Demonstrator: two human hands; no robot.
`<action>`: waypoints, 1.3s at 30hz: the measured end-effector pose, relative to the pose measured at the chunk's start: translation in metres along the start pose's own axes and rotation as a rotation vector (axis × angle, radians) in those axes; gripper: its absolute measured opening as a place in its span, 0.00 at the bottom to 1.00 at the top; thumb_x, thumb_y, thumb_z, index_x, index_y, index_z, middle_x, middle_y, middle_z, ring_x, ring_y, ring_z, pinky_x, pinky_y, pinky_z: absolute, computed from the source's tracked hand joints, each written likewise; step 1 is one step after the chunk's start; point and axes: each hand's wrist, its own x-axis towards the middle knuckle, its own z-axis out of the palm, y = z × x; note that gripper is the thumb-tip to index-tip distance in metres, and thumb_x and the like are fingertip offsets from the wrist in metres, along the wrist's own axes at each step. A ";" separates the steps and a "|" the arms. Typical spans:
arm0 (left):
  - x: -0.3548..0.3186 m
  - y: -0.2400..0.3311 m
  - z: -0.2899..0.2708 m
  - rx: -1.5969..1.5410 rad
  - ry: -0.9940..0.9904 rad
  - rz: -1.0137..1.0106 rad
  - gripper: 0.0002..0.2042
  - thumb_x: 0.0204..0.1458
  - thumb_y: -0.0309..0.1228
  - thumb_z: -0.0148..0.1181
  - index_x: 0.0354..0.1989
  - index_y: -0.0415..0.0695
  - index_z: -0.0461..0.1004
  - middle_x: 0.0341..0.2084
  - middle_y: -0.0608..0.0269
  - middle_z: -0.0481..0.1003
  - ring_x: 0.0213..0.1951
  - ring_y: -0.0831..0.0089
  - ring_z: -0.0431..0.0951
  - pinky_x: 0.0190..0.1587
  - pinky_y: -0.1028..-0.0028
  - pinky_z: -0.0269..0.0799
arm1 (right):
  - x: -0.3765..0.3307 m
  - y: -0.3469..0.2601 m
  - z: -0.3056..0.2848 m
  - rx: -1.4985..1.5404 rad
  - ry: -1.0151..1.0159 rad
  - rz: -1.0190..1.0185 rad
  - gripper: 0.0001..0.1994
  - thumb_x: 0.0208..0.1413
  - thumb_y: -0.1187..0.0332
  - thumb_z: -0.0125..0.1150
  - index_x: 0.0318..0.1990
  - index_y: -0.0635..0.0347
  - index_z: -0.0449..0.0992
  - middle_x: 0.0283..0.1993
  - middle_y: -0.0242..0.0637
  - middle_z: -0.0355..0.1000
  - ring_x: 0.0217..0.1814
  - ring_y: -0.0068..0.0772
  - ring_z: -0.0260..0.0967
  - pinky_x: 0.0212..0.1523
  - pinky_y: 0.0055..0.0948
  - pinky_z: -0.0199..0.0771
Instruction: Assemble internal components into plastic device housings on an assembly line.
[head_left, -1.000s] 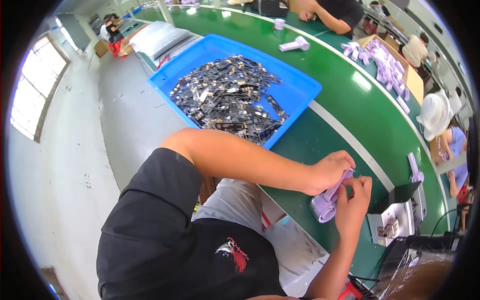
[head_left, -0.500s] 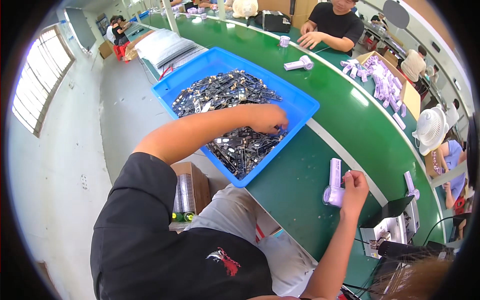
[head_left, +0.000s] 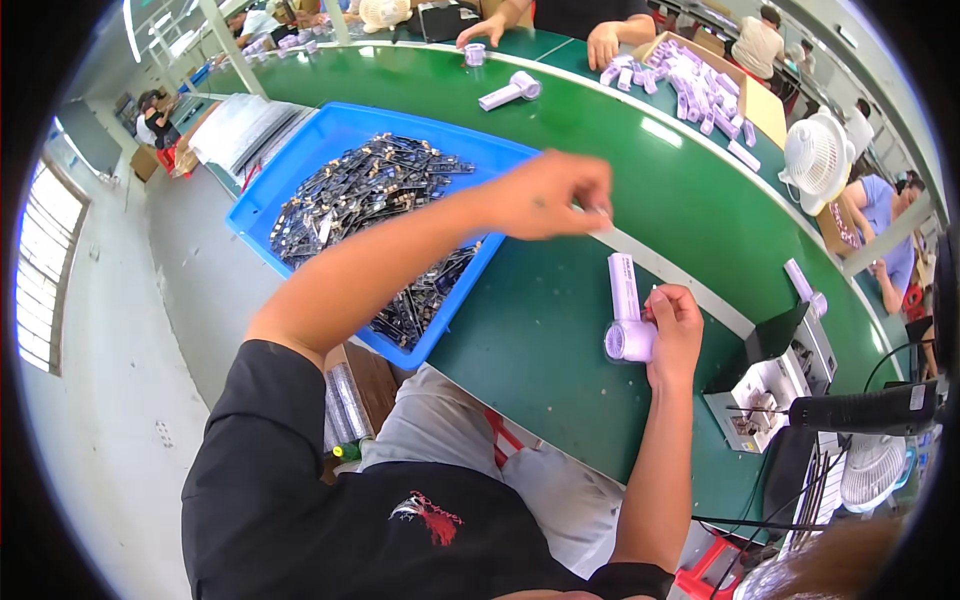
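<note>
My left hand (head_left: 560, 195) hangs over the bench between a blue bin and a light purple handheld fan (head_left: 627, 300). Its fingers are pinched together and partly blurred; a small pale bit shows at the tips, too unclear to name. My right hand (head_left: 677, 335) rests beside the fan, thumb and forefinger closed, with a tiny white spot at the tips. Whether its other fingers touch the fan cannot be seen. The fan lies on the green bench, round head toward me, handle pointing away. The blue bin (head_left: 455, 318) holds a heap of narrow dark circuit boards (head_left: 365, 190).
Another purple fan (head_left: 512, 91) lies on the green belt (head_left: 590, 130), and one more (head_left: 806, 287) lies at the right. A co-worker's hands (head_left: 603, 42) are across the belt near a carton of purple parts (head_left: 700, 85). A black power screwdriver (head_left: 860, 408) sits beside a white box (head_left: 745, 420).
My left hand has come up out of the bin and moved right toward the fan. My right hand keeps its pinch beside the fan. The whole view has shifted.
</note>
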 end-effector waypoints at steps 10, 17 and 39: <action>0.017 -0.014 0.085 -0.062 -0.245 0.061 0.13 0.49 0.29 0.73 0.36 0.40 0.72 0.29 0.56 0.78 0.34 0.61 0.81 0.36 0.65 0.76 | -0.006 -0.008 0.000 -0.063 -0.136 0.023 0.01 0.61 0.76 0.60 0.38 0.64 0.77 0.34 0.26 0.72 0.35 0.15 0.66 0.36 0.20 0.65; 0.016 -0.011 0.091 -0.022 -0.283 0.017 0.13 0.50 0.28 0.73 0.39 0.42 0.74 0.35 0.61 0.80 0.35 0.63 0.82 0.41 0.67 0.79 | -0.004 -0.013 -0.003 -0.074 -0.186 0.063 0.03 0.60 0.74 0.62 0.37 0.65 0.77 0.33 0.26 0.73 0.35 0.15 0.66 0.36 0.20 0.65; 0.013 -0.010 0.094 0.315 -0.194 0.527 0.15 0.46 0.34 0.72 0.39 0.45 0.73 0.40 0.61 0.75 0.45 0.57 0.77 0.49 0.61 0.76 | -0.005 -0.022 -0.013 -0.095 -0.356 0.072 0.02 0.59 0.75 0.63 0.34 0.63 0.76 0.31 0.25 0.71 0.32 0.14 0.63 0.32 0.20 0.62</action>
